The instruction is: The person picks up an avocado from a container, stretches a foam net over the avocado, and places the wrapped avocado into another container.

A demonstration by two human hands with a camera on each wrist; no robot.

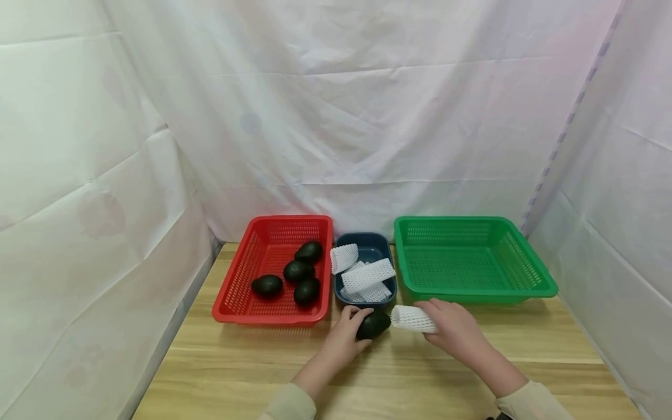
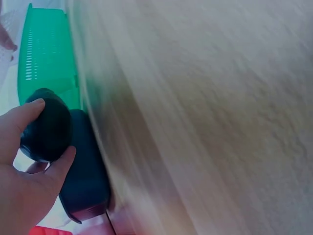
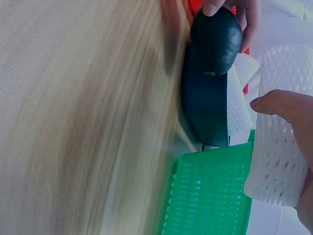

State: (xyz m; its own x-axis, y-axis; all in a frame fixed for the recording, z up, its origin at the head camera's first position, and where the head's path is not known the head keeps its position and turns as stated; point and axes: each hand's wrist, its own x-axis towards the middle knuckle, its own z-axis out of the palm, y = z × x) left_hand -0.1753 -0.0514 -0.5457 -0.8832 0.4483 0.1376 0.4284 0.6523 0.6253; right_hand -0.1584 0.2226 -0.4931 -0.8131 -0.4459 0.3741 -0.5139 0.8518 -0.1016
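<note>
My left hand [image 1: 342, 339] grips a dark avocado [image 1: 374, 324] by one end, fingers and thumb round it, just in front of the blue bin. In the left wrist view the avocado [image 2: 48, 128] sits between thumb and fingertips. My right hand [image 1: 455, 330] holds a white foam net sleeve [image 1: 413, 319], whose open end faces the avocado a short way off. The right wrist view shows the thumb pressed across the sleeve [image 3: 278, 161] and the avocado [image 3: 216, 41] beyond it in the left hand.
Several avocados [image 1: 298, 271] lie in the red basket [image 1: 224, 309] at the left. Between the baskets, a dark blue bin [image 1: 371, 240] holds more foam net sleeves [image 1: 368, 276]. A green basket [image 1: 472, 293] stands at the right. White cloth [image 1: 346, 128] hangs behind the wooden table [image 1: 220, 373].
</note>
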